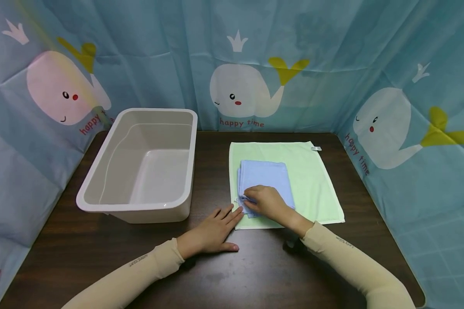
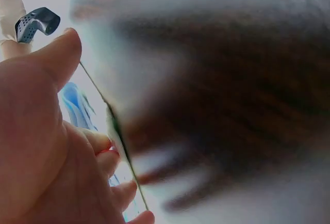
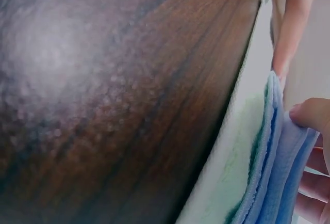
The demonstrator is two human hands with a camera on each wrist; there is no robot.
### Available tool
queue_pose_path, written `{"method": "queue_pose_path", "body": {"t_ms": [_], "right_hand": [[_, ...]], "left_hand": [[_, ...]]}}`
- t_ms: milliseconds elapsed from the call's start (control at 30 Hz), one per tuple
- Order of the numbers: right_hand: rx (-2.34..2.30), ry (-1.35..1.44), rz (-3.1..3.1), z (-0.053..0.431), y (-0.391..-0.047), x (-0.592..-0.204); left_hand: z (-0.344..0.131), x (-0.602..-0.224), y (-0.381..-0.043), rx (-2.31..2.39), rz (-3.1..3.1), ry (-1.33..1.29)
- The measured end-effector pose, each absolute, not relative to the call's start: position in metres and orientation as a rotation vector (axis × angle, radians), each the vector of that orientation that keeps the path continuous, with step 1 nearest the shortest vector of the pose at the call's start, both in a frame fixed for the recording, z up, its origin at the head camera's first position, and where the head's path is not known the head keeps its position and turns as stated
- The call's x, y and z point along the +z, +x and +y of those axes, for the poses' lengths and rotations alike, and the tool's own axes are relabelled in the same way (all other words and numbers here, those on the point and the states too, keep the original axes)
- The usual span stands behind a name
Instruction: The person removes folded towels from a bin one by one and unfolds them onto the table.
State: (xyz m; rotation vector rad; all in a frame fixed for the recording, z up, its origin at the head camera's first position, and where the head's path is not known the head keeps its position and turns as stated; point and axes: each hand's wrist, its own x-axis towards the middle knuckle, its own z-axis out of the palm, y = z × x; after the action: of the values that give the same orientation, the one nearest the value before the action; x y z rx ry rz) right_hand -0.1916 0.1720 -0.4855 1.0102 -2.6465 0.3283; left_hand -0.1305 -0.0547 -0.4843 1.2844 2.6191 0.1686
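A folded blue towel [image 1: 268, 176] lies on a spread pale green towel [image 1: 317, 193] at the right of the table. My right hand [image 1: 268, 201] pinches the blue towel's near left part between thumb and fingers. In the right wrist view the thumb presses on the layered folds of the blue towel [image 3: 278, 167], above the green towel [image 3: 237, 157]. My left hand [image 1: 212, 229] lies flat with fingers spread, its fingertips at the near left corner of the green towel, right by the blue towel's edge. The left wrist view shows its palm [image 2: 46, 146] and straight fingers.
A deep, light grey plastic basin [image 1: 139, 208] stands on the dark wooden table [image 1: 212, 171] to the left of the towels. Blue curtains [image 1: 158, 77] printed with whales enclose the table's back and sides. A white tag [image 1: 315, 148] sticks out at the green towel's far right corner.
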Motion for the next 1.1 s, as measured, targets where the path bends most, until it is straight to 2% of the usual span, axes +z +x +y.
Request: {"method": "queue_pose_path", "body": {"t_ms": [467, 1100], "right_hand": [[0.565, 0.865, -2.581, 0.188, -0.195, -0.469], [0.808, 0.298, -2.461, 0.287, -0.179, -0.428]], "left_hand": [[-0.053, -0.483, -0.130, 0.182, 2.625, 1.255], [-0.053, -0.482, -0.130, 0.169, 2.610, 1.237]]}}
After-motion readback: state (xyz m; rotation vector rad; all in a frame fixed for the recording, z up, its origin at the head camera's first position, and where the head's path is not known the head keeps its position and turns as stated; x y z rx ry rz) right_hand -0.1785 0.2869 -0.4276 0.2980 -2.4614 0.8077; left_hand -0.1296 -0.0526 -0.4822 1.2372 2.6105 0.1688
